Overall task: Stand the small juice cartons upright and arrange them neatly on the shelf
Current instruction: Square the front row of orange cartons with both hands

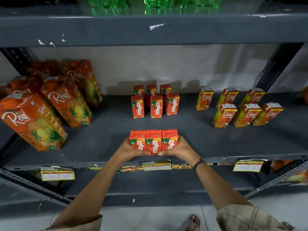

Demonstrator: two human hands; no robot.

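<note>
Dark grey metal shelving (103,144) is filling my view, with a pale wall showing behind the middle shelf and green bottles (155,2) sitting on the level above. At the far left, tall Real pineapple cartons (66,99) are standing in a loose cluster. My left hand (131,150) is pressing against the left side of a row of three Maaza cartons (153,140), fingers wrapped around the end carton and thumb lying under the front. These three are standing upright, touching side by side, near the front edge of the shelf. Behind them, six more Maaza cartons (155,105) are standing in two rows toward the wall. My right hand (180,148) is squeezing the same row from the right, fingers closed on the end carton, a dark band sitting on that wrist. Further right, small Real cartons (236,110) are standing in two rows. Yellow price labels (57,175) are hanging along the shelf lip.
</note>
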